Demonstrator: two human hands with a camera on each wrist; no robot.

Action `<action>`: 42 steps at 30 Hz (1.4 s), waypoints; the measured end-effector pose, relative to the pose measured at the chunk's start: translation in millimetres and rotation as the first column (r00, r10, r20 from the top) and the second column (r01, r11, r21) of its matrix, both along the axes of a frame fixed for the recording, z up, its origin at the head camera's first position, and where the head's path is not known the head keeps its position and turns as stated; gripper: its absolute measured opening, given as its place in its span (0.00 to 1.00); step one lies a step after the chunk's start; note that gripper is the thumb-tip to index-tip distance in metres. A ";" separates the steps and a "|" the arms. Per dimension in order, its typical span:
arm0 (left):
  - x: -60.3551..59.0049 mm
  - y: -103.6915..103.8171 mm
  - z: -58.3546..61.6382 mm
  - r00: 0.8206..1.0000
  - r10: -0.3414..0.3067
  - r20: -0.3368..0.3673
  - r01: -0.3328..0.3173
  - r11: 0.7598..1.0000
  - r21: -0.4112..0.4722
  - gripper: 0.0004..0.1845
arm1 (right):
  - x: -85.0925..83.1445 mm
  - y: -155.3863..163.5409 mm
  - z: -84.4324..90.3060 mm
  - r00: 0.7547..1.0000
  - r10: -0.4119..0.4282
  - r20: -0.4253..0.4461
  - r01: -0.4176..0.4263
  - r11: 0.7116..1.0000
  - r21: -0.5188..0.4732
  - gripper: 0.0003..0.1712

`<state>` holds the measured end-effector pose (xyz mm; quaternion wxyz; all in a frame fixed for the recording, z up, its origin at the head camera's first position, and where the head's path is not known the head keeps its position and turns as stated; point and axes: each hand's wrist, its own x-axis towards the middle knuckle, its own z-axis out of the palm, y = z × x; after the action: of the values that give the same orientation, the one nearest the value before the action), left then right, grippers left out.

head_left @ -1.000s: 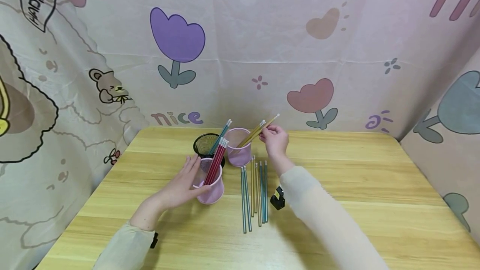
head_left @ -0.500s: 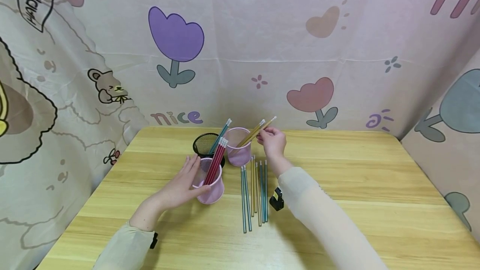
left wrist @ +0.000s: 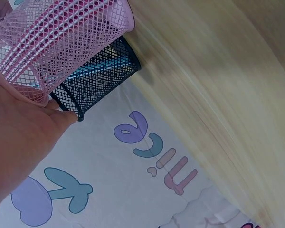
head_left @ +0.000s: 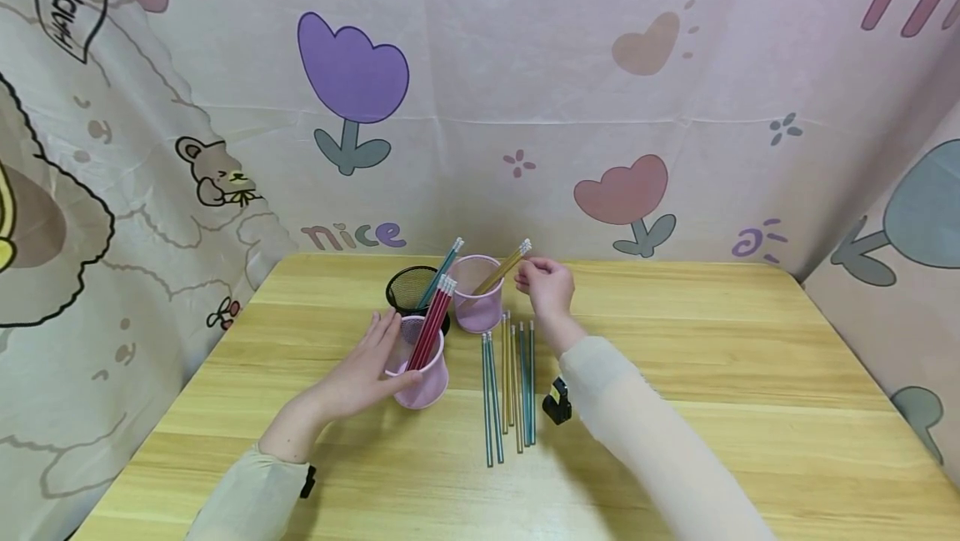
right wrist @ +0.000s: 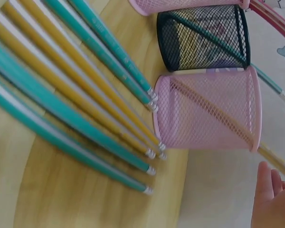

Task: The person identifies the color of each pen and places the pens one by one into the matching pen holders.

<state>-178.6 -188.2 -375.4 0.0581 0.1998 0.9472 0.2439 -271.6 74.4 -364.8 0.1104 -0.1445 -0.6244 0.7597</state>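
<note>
My left hand (head_left: 363, 370) grips the rim of the front pink mesh pencil holder (head_left: 423, 388), thumb at the near side and fingers at the far side. Red pencils (head_left: 432, 324) lean in that holder. In the left wrist view, fingertips reach the rim of the black mesh holder (left wrist: 97, 78) behind. My right hand (head_left: 549, 284) is beside the rear pink mesh holder (head_left: 480, 312), its fingers loosely bent near the eraser ends of the gold pencils (head_left: 504, 264) leaning inside. Nothing is visibly held there. In the right wrist view those fingers (right wrist: 263, 183) lie close to a gold pencil's end.
Teal pencils (head_left: 487, 408) and gold pencils (head_left: 517, 408) lie side by side on the wooden table (head_left: 712, 408), in front of the rear pink holder. A teal pencil (head_left: 442, 270) leans in the black holder. A patterned cloth (head_left: 480, 66) hangs behind the table.
The gold pencil in my right hand moved left and down and now rests among the others in the rear pink holder, let go. The left hand has not moved.
</note>
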 end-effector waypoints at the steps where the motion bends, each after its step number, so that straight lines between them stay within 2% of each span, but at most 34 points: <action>1: 0.0 0.0 0.2 1.000 0.000 0.001 0.000 1.000 0.001 0.51 | 0.4 1.9 -0.8 1.000 0.001 0.001 -0.001 1.000 0.002 0.12; 7: -0.3 -1.0 0.1 1.000 0.003 0.012 -0.003 1.000 0.004 0.52 | 3.8 17.0 -8.2 0.997 0.049 0.066 -0.055 0.995 0.089 0.09; 9: -0.4 -1.5 -0.3 1.000 0.004 0.013 -0.004 1.000 0.006 0.52 | 6.0 22.5 -11.7 0.989 0.088 0.115 -0.105 0.983 0.149 0.09; 11: -0.6 -1.9 -0.7 1.000 0.003 0.011 -0.003 1.000 0.008 0.51 | 8.7 27.8 -15.0 0.975 0.132 0.176 -0.170 0.960 0.224 0.11; 13: -0.6 -2.0 -1.0 1.000 0.002 0.011 -0.002 1.000 0.011 0.51 | 11.9 32.7 -18.4 0.955 0.168 0.245 -0.241 0.921 0.307 0.12; 17: -0.8 -2.1 -0.8 1.000 0.000 0.010 0.000 1.000 0.009 0.51 | 18.1 40.3 -24.6 0.902 0.230 0.366 -0.388 0.802 0.453 0.11; 20: -0.7 -1.9 0.1 1.000 -0.003 0.009 0.002 1.000 0.008 0.51 | 20.5 43.7 -30.0 0.862 0.264 0.432 -0.476 0.713 0.515 0.15; 23: -0.7 -1.7 1.2 1.000 -0.003 0.010 0.003 1.000 0.010 0.51 | 20.2 46.1 -37.3 0.832 0.297 0.469 -0.538 0.640 0.549 0.16; 26: -0.7 -1.7 1.9 1.000 -0.003 0.009 0.003 1.000 0.013 0.51 | 20.6 45.6 -41.5 0.808 0.310 0.500 -0.577 0.582 0.572 0.17; 28: -0.7 -1.8 2.1 1.000 -0.003 0.008 0.003 1.000 0.013 0.51 | 21.7 44.3 -44.2 0.797 0.309 0.520 -0.595 0.554 0.583 0.17; 32: -0.5 -1.6 1.7 1.000 -0.007 0.003 0.007 1.000 0.007 0.51 | 27.6 39.8 -45.2 0.789 0.295 0.539 -0.607 0.511 0.609 0.15; 38: -0.7 -0.9 0.6 1.000 -0.012 0.002 0.012 1.000 0.007 0.51 | 34.9 33.5 -42.7 0.800 0.271 0.536 -0.596 0.466 0.654 0.13; 42: -1.0 -0.5 -0.6 1.000 -0.014 -0.005 0.014 1.000 0.004 0.51 | 36.4 30.1 -41.8 0.812 0.240 0.532 -0.583 0.395 0.710 0.13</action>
<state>-179.6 -188.7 -376.0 0.0570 0.2070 0.9454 0.2451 -235.2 104.5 -406.6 -0.1399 -0.0401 -0.9370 0.3176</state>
